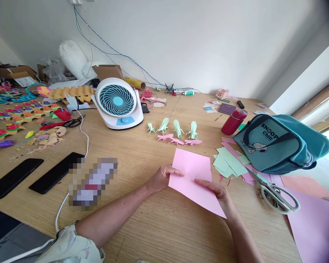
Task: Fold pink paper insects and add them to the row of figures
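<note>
A sheet of pink paper (193, 166) is held above the table between both hands. My left hand (166, 177) grips its left edge, fingers on top and the rest partly hidden by the sheet. At the right edge, my right hand (218, 191) pinches the paper with its fingers lying over the upper face. Beyond the sheet stand several folded green paper figures (177, 128) shaped like insects or frogs. In front of them lie pink folded paper figures (177, 140). To the right are green paper pieces (227, 162) and a pair of scissors (275, 193).
A white and blue fan (119, 104) stands at the back left. A teal bag (279, 142) and a red bottle (234, 121) are at the right, near a large pink sheet (315, 223). Black phones (57, 171) and a white cable (84, 137) lie at the left.
</note>
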Demonstrator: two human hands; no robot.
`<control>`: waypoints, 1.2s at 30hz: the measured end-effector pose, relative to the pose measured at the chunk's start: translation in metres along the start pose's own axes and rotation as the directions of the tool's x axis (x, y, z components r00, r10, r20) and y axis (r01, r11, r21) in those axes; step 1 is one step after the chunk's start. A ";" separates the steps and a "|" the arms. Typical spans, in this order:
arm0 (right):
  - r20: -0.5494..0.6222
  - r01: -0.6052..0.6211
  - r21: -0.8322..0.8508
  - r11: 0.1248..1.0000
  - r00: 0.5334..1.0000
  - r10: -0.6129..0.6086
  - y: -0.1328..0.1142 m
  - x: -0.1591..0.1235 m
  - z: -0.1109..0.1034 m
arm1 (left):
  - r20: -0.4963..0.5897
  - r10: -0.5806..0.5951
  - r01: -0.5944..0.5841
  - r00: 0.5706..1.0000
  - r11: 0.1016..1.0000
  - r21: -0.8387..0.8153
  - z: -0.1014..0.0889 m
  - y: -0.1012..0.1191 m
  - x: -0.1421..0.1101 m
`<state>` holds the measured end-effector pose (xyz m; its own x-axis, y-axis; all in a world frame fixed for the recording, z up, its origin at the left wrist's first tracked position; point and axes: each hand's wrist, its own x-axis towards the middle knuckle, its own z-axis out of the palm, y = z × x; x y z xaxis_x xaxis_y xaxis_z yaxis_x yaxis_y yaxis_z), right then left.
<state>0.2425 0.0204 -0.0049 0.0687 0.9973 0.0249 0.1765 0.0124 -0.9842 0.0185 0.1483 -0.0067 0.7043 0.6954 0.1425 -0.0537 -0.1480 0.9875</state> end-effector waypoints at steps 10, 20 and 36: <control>-0.231 -0.045 0.002 0.999 0.972 0.044 0.009 0.001 0.003 | -0.075 0.059 -0.061 0.995 0.998 -0.030 0.005 -0.008 0.001; -0.246 -0.047 0.012 0.999 0.968 0.049 0.007 0.004 0.012 | -0.207 0.018 -0.030 0.978 0.998 -0.055 0.006 -0.006 0.003; -0.413 -0.059 0.244 0.968 0.897 0.159 0.011 0.007 0.008 | -0.163 -0.057 0.059 0.985 0.998 0.011 0.010 -0.011 0.000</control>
<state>0.2374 0.0278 -0.0168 0.4950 0.8667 -0.0614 -0.0725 -0.0292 -0.9969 0.0260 0.1424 -0.0180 0.5814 0.8081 0.0951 -0.0043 -0.1138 0.9935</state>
